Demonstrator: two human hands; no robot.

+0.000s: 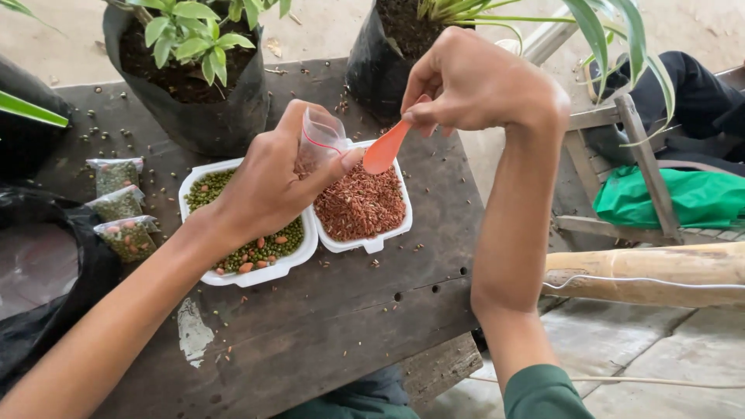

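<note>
From my feed, the left hand [264, 186] reaches in from lower left, forearm angled up across the table [326, 326], fingers curled around a small clear bag [320, 138] held upright above the two white trays. The right hand [473, 81] comes down from above, wrist bent sharply, fingertips pinching an orange spoon [386, 149] whose bowl tips toward the bag's mouth. Right under it sits the tray of reddish seeds [361, 206]; the green-seed tray [268, 248] is touching it on the left. Three filled packets [120, 206] lie well off to the left.

- Dark, worn wooden tabletop [326, 326] fills the centre.
- Sandy ground [326, 27] along the top.
- Grey paving slabs [636, 349] lower right.
- Wooden chair [621, 155] at right, in daylight.
</note>
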